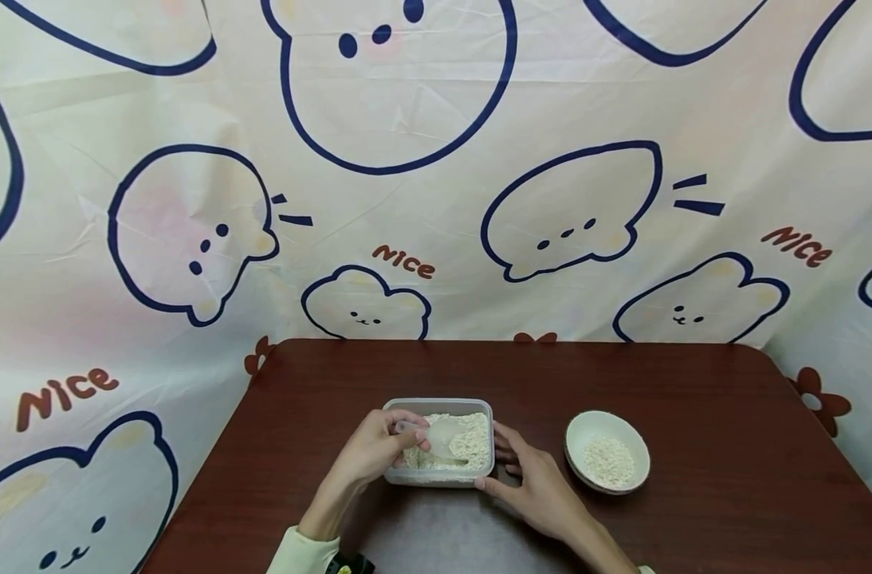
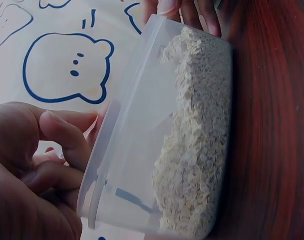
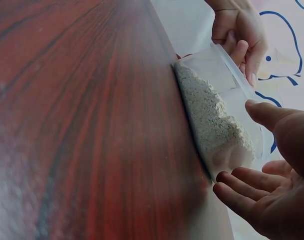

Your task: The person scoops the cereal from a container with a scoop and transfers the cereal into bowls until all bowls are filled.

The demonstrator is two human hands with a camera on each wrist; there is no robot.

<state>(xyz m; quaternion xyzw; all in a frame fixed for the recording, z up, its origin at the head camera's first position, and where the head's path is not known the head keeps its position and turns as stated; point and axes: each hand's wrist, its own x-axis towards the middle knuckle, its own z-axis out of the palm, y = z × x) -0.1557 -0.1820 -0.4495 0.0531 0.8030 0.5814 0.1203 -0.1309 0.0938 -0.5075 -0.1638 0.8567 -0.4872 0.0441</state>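
Observation:
A clear plastic container (image 1: pixel 439 478) with pale oat flakes (image 1: pixel 473 441) stands on the table in front of me. My left hand (image 1: pixel 371 448) pinches the handle of a translucent scoop (image 1: pixel 445 436) between thumb and fingers, over the container's left rim. The scoop's bowl lies at the flakes, inside the walls. At the container's right side is my right hand (image 1: pixel 540 482), thumb at the front corner and fingers loosely extended along the wall. Seen from the side in the left wrist view, the flakes (image 2: pixel 196 145) are heaped unevenly.
To the right of the container, a white bowl (image 1: pixel 576 430) holds a smaller heap of flakes (image 1: pixel 608 462). The dark red-brown wooden table (image 1: pixel 723 446) reaches back to a cream cloth (image 1: pixel 450 223) printed with cartoon bears.

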